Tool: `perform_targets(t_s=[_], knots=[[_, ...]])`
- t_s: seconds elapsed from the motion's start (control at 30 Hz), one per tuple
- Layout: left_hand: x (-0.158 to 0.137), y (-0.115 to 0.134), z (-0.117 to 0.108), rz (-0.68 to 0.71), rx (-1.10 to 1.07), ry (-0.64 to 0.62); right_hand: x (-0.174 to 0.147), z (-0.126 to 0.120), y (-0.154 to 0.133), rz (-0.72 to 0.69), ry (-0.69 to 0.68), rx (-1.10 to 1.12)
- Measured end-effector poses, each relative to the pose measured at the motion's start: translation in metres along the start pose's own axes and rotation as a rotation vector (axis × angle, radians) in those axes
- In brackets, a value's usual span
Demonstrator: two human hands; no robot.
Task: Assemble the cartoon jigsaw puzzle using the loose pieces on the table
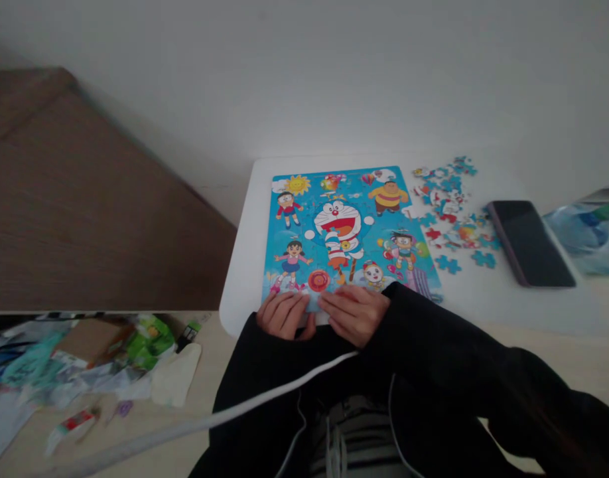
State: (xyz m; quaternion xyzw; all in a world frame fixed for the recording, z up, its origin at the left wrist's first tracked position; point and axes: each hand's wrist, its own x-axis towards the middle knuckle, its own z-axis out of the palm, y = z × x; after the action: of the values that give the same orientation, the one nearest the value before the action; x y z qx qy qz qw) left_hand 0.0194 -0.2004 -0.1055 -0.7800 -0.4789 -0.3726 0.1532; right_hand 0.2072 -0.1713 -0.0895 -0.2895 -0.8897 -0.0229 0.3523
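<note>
Fingers (289, 307) of both hands bend over the lower rim of a flat, glossy jigsaw puzzle (344, 226) in the centre of the frame; whether they pinch a piece or merely press, I cannot tell. The left hand (283, 316) curls with its thumb tucked below the edge, while the right hand (357, 313) slants in beside it, fingertips pointing left. Thin seams cross the puzzle's smooth blue print of cartoon figures. Loose pieces (448, 264), knobbed and notched, lie scattered and partly heaped to its right. Beyond them, right of centre, rests a dark, glassy phone (532, 244) with rounded corners, near crinkled, see-through plastic (590, 232) at the right edge. Beneath the puzzle is a smooth white tabletop (245, 252) with rounded corners. Soft black sleeves (434, 335) cover the wrists, and a thick white cable (265, 398) curves across the bottom left.
</note>
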Motion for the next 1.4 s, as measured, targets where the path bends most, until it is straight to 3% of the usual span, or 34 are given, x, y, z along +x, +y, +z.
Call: perform_targets(t_s=[0.23, 0.43, 0.53, 0.63, 0.8, 0.97, 1.1, 1.23, 1.4], knots=[[0.0, -0.008, 0.008, 0.183, 0.048, 0.111, -0.016, -0.041, 0.012, -0.005, 0.065, 0.134], [0.013, -0.01, 0.006, 0.321, 0.054, 0.056, -0.027, -0.104, 0.071, 0.002, 0.075, -0.109], [0.016, -0.009, 0.008, 0.319, 0.06, 0.099, -0.034, -0.126, 0.106, 0.098, 0.117, -0.212], [0.017, -0.008, 0.008, 0.286, 0.055, 0.124, -0.036, -0.141, 0.135, 0.295, 0.05, -0.208], [0.019, -0.008, 0.002, 0.374, 0.083, 0.078, -0.035, -0.158, 0.166, 0.521, -0.02, -0.318], [0.023, -0.007, 0.002, 0.345, 0.085, 0.093, -0.053, -0.166, 0.174, 0.66, -0.06, -0.438], [0.025, -0.005, 0.001, 0.379, 0.088, 0.086, -0.077, -0.167, 0.167, 0.67, -0.109, -0.489], [0.024, -0.003, 0.001, 0.34, 0.066, 0.087, -0.097, -0.168, 0.161, 0.576, -0.15, -0.468], [0.022, 0.003, 0.003, 0.318, 0.045, 0.111, -0.112, -0.169, 0.161, 0.559, -0.134, -0.491]])
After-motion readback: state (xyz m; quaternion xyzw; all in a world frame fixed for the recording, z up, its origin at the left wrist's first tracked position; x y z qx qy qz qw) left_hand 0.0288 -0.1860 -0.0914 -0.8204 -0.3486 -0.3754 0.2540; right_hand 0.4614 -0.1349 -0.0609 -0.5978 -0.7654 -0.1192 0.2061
